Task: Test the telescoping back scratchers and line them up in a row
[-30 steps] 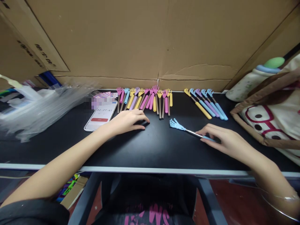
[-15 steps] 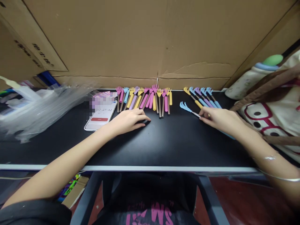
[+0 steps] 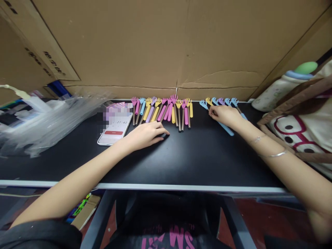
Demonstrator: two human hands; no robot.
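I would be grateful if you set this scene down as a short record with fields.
surface: black table
left hand: at the table, fingers loosely bent, nothing visibly held
right hand: fingers closed on a blue hand-shaped scratcher
middle row: pink, yellow, blue and purple scratchers
right group: yellow, blue and purple scratchers, partly hidden by the right hand
left side: phone, clear plastic packaging
right side: pale bottle, cloth bag

Smooth, matt-looking plastic on the blue claw head (image 3: 203, 104) here — and on the pink handle (image 3: 186, 116) too, beside shiny metal rods (image 3: 179, 122). The black tabletop (image 3: 181, 162) has a soft sheen, the cardboard (image 3: 145, 45) behind looks matt and creased — and the clear plastic bags (image 3: 59, 119) gleam, all wrinkles.
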